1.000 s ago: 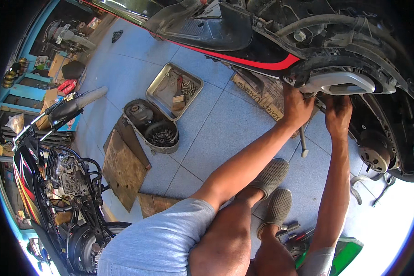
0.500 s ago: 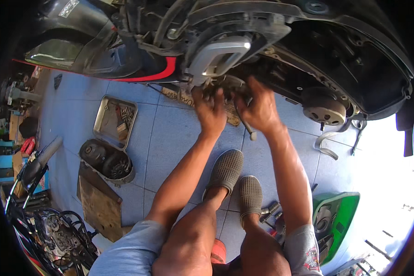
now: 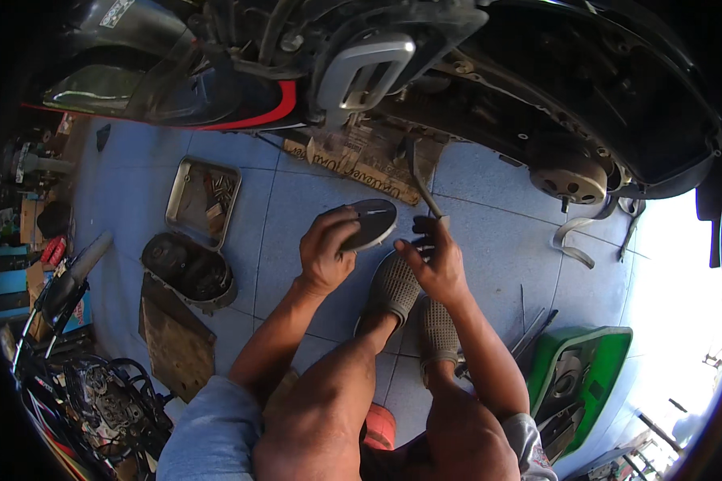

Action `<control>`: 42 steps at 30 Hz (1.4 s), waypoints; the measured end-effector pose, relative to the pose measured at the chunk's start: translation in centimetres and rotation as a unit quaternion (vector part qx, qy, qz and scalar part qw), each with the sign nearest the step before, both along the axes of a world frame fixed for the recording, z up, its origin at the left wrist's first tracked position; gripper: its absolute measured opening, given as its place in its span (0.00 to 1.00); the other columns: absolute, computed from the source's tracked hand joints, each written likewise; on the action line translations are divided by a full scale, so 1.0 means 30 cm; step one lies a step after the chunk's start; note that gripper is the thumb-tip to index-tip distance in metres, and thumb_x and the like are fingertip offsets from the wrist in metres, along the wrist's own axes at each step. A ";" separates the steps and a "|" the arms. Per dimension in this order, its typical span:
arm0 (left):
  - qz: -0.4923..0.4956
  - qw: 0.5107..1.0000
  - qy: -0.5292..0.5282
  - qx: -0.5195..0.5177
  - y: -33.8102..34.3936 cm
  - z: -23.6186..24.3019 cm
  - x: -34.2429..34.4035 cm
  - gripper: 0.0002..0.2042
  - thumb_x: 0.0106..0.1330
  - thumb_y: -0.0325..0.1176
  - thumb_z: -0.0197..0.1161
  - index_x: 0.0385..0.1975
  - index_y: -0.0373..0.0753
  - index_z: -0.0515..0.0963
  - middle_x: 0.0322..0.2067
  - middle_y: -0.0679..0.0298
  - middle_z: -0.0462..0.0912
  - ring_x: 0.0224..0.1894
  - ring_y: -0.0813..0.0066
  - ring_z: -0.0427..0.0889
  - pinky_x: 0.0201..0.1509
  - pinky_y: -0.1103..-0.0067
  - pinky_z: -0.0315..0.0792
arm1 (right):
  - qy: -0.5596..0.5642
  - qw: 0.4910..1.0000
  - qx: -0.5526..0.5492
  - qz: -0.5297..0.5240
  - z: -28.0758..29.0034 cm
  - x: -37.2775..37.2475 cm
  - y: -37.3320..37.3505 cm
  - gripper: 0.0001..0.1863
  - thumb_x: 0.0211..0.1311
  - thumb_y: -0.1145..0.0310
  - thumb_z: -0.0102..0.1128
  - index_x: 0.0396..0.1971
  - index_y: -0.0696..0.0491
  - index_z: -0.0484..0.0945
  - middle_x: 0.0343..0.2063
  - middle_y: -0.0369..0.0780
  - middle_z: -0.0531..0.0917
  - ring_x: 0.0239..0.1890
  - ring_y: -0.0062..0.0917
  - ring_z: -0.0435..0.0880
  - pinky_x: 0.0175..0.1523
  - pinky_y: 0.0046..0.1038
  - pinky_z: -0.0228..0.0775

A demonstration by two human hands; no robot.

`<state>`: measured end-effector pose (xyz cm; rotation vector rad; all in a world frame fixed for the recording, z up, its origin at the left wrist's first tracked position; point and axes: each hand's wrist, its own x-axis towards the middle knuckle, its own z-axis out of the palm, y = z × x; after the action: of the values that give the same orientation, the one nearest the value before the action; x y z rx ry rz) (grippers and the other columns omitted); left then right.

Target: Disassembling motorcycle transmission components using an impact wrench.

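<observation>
My left hand grips a round dark metal pulley disc with a fine-toothed rim, thumb and fingers on its left edge. The disc is raised above the floor, over my left shoe. Just right of it is my right hand, fingers bent and apart from the thumb, with nothing visible in them. A long metal lever reaches down from the motor scooter to behind my right fingertips; I cannot tell whether they touch it. A round clutch bell shows on the scooter's open side.
Brown cardboard lies under the scooter. To the left are a metal tray of small parts, an engine cover and a wooden board. A drive belt and a green bin of parts are on the right.
Both hands have drawn back from under the scooter toward my knees. The pulley disc has come away in my left hand. The cardboard is now more exposed.
</observation>
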<state>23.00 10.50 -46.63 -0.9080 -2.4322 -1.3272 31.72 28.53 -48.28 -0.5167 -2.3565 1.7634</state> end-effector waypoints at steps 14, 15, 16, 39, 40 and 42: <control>0.368 0.805 -0.364 0.292 -0.350 -0.267 -0.206 0.13 0.58 0.30 0.67 0.40 0.36 0.74 0.37 0.59 0.79 0.37 0.68 0.81 0.34 0.72 0.78 | -0.111 0.992 -0.003 0.055 -0.156 0.142 -0.042 0.18 0.55 0.65 0.63 0.39 0.63 0.76 0.27 0.46 0.83 0.29 0.29 0.83 0.36 0.27 0.73; 0.441 0.651 -0.469 0.403 -0.419 -0.299 -0.244 0.13 0.58 0.31 0.67 0.41 0.36 0.74 0.37 0.61 0.79 0.36 0.69 0.81 0.32 0.71 0.78 | -0.089 0.994 -0.006 0.065 -0.157 0.146 -0.032 0.18 0.55 0.65 0.63 0.39 0.63 0.76 0.27 0.46 0.83 0.29 0.29 0.83 0.36 0.27 0.73; 0.462 0.670 -0.426 0.396 -0.490 -0.327 -0.273 0.13 0.58 0.32 0.67 0.40 0.36 0.74 0.37 0.60 0.79 0.35 0.70 0.80 0.30 0.71 0.76 | -0.108 0.992 -0.022 0.055 -0.155 0.152 -0.020 0.17 0.55 0.65 0.62 0.39 0.63 0.76 0.26 0.46 0.83 0.28 0.28 0.83 0.35 0.27 0.73; 0.143 0.982 -0.046 -0.117 -0.337 -0.301 -0.262 0.14 0.61 0.31 0.62 0.44 0.30 0.74 0.39 0.52 0.79 0.41 0.64 0.80 0.43 0.73 0.73 | 0.105 0.804 -0.439 -0.387 0.128 0.145 0.309 0.50 0.57 0.39 0.54 0.65 0.60 0.45 0.55 0.57 0.66 0.54 0.45 0.71 0.51 0.44 0.71; 0.069 0.993 -0.049 -0.087 -0.210 -0.252 -0.202 0.13 0.62 0.30 0.61 0.45 0.32 0.74 0.38 0.54 0.79 0.39 0.66 0.80 0.42 0.75 0.73 | 0.126 0.797 -0.452 -0.380 0.162 0.133 0.346 0.53 0.55 0.35 0.53 0.67 0.58 0.43 0.60 0.58 0.58 0.59 0.49 0.65 0.54 0.48 0.68; -0.051 0.994 -0.089 -0.022 0.041 -0.143 -0.116 0.14 0.62 0.31 0.61 0.46 0.33 0.73 0.37 0.57 0.79 0.37 0.67 0.81 0.42 0.75 0.74 | 0.138 0.786 -0.476 -0.369 0.214 0.102 0.403 0.56 0.53 0.33 0.52 0.67 0.58 0.40 0.62 0.58 0.54 0.61 0.50 0.62 0.59 0.52 0.61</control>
<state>19.51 11.73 -50.91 -0.9749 -2.5898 -1.4511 34.80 40.64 -41.86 -1.0100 -0.6987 2.2061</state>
